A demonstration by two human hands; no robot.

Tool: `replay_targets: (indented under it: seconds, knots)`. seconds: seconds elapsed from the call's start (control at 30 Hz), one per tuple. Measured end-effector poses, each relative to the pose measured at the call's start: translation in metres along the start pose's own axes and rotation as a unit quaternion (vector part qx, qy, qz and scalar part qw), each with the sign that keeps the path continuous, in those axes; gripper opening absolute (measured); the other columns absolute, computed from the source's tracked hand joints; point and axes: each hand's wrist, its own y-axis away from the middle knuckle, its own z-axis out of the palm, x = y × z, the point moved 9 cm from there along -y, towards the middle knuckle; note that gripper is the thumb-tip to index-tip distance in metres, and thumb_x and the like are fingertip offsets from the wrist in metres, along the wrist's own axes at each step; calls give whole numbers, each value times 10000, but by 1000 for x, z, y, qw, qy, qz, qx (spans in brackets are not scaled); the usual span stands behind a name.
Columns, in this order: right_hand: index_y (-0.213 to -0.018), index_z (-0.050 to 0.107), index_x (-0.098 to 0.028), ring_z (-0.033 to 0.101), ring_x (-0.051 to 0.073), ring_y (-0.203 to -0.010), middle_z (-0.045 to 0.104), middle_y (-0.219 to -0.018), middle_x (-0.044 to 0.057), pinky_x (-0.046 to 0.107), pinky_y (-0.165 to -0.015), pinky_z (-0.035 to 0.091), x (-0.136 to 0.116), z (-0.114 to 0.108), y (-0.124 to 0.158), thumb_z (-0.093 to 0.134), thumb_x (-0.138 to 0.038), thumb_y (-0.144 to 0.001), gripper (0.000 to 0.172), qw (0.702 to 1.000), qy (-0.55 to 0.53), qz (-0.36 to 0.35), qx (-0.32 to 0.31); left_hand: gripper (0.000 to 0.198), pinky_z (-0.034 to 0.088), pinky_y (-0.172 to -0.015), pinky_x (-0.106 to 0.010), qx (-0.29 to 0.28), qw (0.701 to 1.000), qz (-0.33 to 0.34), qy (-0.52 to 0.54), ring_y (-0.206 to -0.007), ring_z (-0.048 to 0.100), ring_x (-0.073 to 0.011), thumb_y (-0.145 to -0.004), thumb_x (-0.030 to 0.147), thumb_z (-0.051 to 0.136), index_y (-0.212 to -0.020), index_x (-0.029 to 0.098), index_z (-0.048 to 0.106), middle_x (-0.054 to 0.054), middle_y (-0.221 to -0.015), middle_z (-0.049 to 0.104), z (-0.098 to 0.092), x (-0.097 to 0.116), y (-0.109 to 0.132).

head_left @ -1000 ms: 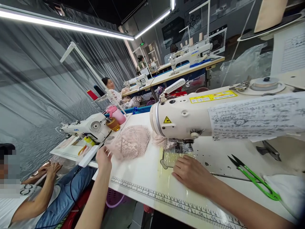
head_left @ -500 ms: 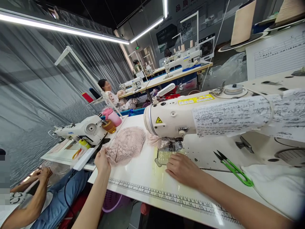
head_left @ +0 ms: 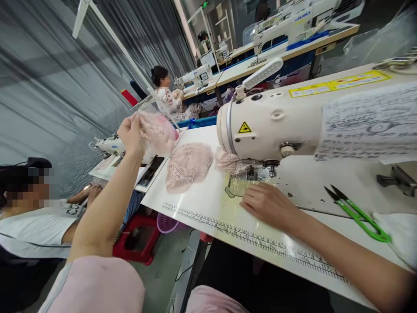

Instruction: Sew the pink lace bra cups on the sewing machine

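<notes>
My left hand [head_left: 132, 134] is raised above the table's left edge, its fingers pinched on a pink lace piece [head_left: 158, 130] that hangs in the air. A pile of pink lace pieces [head_left: 189, 166] lies on the white table [head_left: 208, 191] below it. My right hand [head_left: 269, 205] rests palm down on the table, fingers together, just in front of the presser foot [head_left: 252, 171] of the white sewing machine [head_left: 293, 119]. More lace [head_left: 228, 161] is bunched behind the foot.
Green thread snips [head_left: 358, 214] lie at the right by white cloth [head_left: 399, 237]. A printed ruler [head_left: 254, 239] runs along the table's front edge. A person in a white shirt [head_left: 35, 221] sits at the left; another person [head_left: 167, 98] sews further back.
My left hand has lifted a lace piece off the pile and raised it up. The camera has tilted down and left. My right hand stays by the presser foot.
</notes>
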Motion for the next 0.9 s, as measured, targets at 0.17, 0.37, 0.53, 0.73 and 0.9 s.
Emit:
replay_targets:
  seconds: [0.17, 0.37, 0.53, 0.73, 0.9]
  knots:
    - [-650, 595, -187, 517, 147, -651, 602, -652, 26, 290, -651, 337, -1, -2, 0, 424, -203, -955, 350, 1000, 10, -7, 9, 334, 363, -683, -164, 74, 991, 99, -44, -685, 401, -54, -995, 324, 410, -944, 61, 610, 46, -726, 487, -28, 53, 9]
    - [-658, 594, -192, 515, 133, -622, 599, -638, 12, 283, -620, 327, 9, -8, 3, 401, -217, -965, 363, 1000, 12, 21, 7, 198, 380, -585, -214, -106, 966, 226, -69, -529, 475, -80, -811, 384, 686, -870, 210, 761, 30, -609, 606, -23, 119, 93]
    - [-671, 602, -189, 527, 137, -624, 625, -648, 20, 282, -601, 308, 35, -15, 7, 398, -246, -972, 368, 992, 59, 109, 16, 171, 473, -605, -223, -211, 962, 174, 14, -680, 650, -138, -890, 351, 604, -905, 256, 746, 2, -812, 734, -8, 155, 148]
    - [-756, 630, -194, 562, 175, -730, 652, -703, 43, 282, -602, 303, 67, -18, 14, 401, -304, -977, 337, 963, 102, 246, -26, 324, 429, -484, -208, -506, 854, 124, 13, -543, 592, -128, -951, 405, 480, -836, 231, 729, 14, -619, 651, 122, 148, 239]
    - [-1055, 639, -180, 568, 197, -807, 679, -869, 70, 283, -605, 331, 86, -12, 23, 381, -257, -966, 284, 944, 88, 314, -54, 198, 496, -684, -312, -464, 867, 177, -31, -877, 634, -236, -900, 275, 554, -1040, 206, 675, -86, -952, 680, 150, 140, 275]
